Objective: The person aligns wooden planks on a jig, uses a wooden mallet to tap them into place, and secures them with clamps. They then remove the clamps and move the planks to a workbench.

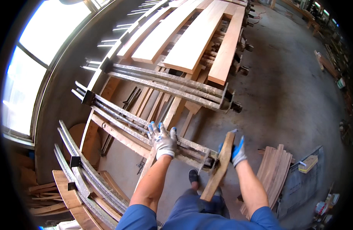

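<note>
My left hand (162, 142), in a grey glove with blue fingertips, lies with its fingers spread on the metal bars of a long clamp (126, 120). At the clamp's right end, my right hand (238, 151), gloved alike, is against a tapered wooden bar (220, 166). Its fingers reach behind the bar and show at the left edge, while one digit points up. The bar stands slanted over the clamp's screw end (208, 161), which it partly hides. No board sits between the bars near my left hand.
Ahead, pale boards (195, 36) lie across more clamps (165, 86) on the rack. Other clamps (86, 176) are at the lower left, by a window (42, 38). Wood strips (270, 172) and a small yellow box (308, 164) lie on the right.
</note>
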The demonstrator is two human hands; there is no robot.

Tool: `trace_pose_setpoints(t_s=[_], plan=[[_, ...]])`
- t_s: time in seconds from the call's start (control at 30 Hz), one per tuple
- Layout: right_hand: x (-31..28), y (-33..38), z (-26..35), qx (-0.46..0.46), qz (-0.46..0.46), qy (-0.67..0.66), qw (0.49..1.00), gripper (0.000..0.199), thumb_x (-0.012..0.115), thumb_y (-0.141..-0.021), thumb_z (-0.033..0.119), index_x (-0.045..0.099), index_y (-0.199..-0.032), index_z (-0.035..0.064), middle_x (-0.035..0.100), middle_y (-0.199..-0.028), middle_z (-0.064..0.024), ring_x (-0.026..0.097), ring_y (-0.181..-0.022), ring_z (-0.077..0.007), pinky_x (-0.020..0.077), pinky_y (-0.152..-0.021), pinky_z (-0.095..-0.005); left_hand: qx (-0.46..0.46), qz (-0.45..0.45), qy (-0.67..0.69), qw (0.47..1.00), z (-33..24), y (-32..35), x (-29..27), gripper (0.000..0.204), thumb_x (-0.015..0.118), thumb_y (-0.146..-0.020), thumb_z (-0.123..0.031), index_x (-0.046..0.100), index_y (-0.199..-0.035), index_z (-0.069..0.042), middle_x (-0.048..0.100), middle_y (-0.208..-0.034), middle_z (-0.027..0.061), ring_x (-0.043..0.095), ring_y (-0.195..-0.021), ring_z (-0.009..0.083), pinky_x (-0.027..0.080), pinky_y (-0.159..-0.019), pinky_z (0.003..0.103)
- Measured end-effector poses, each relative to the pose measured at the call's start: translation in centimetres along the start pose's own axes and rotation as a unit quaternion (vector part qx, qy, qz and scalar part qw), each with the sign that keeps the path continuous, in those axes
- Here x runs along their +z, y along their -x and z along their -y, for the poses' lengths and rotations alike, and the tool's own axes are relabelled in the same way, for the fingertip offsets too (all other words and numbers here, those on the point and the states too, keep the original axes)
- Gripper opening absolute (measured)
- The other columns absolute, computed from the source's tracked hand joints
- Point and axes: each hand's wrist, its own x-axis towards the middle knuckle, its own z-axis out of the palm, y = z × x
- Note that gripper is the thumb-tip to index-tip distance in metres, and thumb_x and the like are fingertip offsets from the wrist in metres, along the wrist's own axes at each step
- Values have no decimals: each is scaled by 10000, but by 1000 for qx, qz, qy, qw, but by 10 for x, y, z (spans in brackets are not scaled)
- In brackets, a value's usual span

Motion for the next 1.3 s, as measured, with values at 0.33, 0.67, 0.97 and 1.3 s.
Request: trace_pose_setpoints(t_s=[0.33, 0.67, 0.97, 1.3], plan=[[-6, 144, -64, 184, 217, 97, 954, 1205, 235, -875, 910, 662, -1210, -166, 668, -1268, -322, 660, -1160, -477, 476, -1095, -538, -5, -1, 11, 1000, -1, 3, -2, 716, 575, -988, -509, 509, -1485, 3, 295, -1635, 293, 205, -1546, 449, 142, -1268, 538], [-9, 6, -21, -39, -9, 1, 999, 814, 511, -918, 783, 655, -1180, 26, 705, -1084, -152, 677, -1005, -320, 560, -931, -455, 14, -5, -8, 1000, -2, 0, 1, 708, 552, -1005, -518, 506, -1483, 3, 310, -1626, 300, 190, -1556, 438, 152, -1272, 518], [37, 146, -37, 84, 201, 133, 967, 1149, 240, -873, 918, 698, -1107, -109, 735, -1086, -282, 704, -1024, -455, 550, -968, -557, -3, -26, 25, 999, 10, 2, 12, 753, 562, -971, -558, 524, -1488, -11, 289, -1649, 269, 179, -1558, 436, 116, -1270, 543], [-72, -14, -55, -30, -39, 105, 993, 886, 455, -873, 873, 656, -1254, 99, 688, -1166, -118, 649, -1064, -278, 534, -965, -426, -3, 7, 30, 1000, -7, 0, -1, 729, 560, -988, -544, 512, -1481, -9, 264, -1656, 276, 172, -1560, 439, 130, -1270, 544]])
